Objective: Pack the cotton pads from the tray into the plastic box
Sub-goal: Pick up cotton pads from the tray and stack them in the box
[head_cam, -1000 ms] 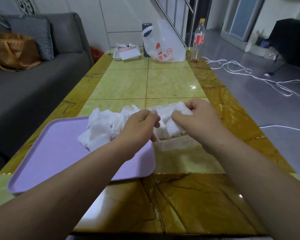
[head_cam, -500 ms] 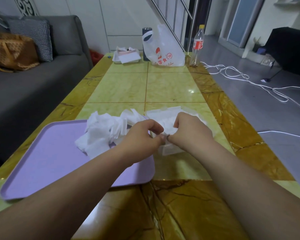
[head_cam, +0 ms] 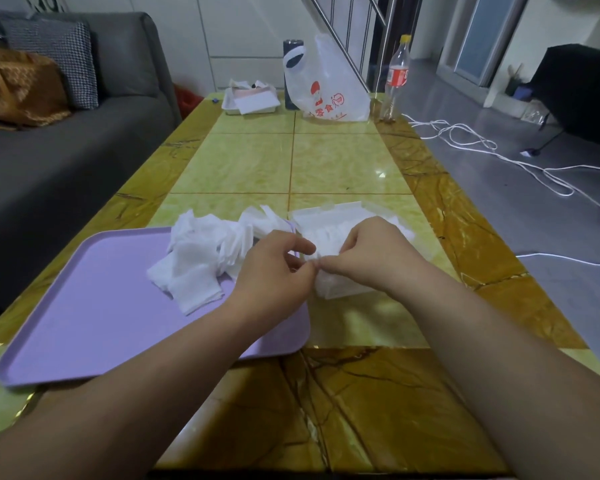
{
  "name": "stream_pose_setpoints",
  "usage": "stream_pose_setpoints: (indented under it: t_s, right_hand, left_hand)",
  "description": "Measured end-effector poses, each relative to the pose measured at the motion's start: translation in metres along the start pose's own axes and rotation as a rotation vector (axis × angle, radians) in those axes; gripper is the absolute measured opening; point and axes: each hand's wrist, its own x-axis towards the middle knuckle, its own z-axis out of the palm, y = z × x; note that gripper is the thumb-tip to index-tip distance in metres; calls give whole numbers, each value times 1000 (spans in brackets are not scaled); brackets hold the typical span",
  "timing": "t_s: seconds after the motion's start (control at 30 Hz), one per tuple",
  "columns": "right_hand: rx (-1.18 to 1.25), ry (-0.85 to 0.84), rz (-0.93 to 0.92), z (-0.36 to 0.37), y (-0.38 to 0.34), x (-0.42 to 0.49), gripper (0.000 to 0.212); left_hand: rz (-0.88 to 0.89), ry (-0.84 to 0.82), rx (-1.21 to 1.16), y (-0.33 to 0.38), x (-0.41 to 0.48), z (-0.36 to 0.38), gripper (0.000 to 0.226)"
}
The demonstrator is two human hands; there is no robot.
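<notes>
A loose heap of white cotton pads (head_cam: 201, 251) lies on the far right part of a lilac tray (head_cam: 84, 306). Just right of the tray stands a clear plastic box (head_cam: 329, 220) with pads stacked inside and its lid tipped back. My left hand (head_cam: 274, 268) and my right hand (head_cam: 371, 254) meet at the box's near left corner. Their fingertips pinch the same small white pad there. My right hand covers the near half of the box.
The table (head_cam: 343, 161) is glossy yellow-green stone with brown borders. At its far end stand a white plastic bag (head_cam: 329, 84), a dark cup (head_cam: 291, 50), a cola bottle (head_cam: 397, 74) and a small white dish of papers (head_cam: 250, 102). A grey sofa (head_cam: 49, 150) runs along the left; white cables (head_cam: 499, 157) lie on the floor right.
My right hand has come back from the box's far side to its near left corner, where both hands now pinch a pad together. The view shifted slightly.
</notes>
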Motion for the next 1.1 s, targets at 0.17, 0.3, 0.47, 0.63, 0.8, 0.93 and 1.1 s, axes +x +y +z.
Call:
stream_pose_setpoints:
  t_s: [0.17,0.3,0.47,0.63,0.8,0.93,1.1]
  right_hand:
    - [-55,-32,-8,4,-8,-2,39]
    - [-295,239,-119,-1,-30,-14,40]
    - [144,89,-407,42,-67,-33,17]
    - [-155,-110,-393,91,-62,-20,60]
    - [-370,-153,-323,107,-54,-4,56]
    - [-420,-151,-346,96,-64,-15,27]
    - [-322,-141,-376,85,-73,-28,23]
  left_hand:
    - [-11,-15,-18,-9,-4,-1,14]
    - [37,-83,62,-13,-13,-18,17]
    - [9,2,317,-29,-14,-82,17]
    - [-97,-5,568,-56,-10,-124,33]
    - [-75,-80,569,-70,-7,-127,39]
    - [-118,-157,559,-72,-4,-133,31]
    - [-136,-239,562,-72,-8,-134,25]
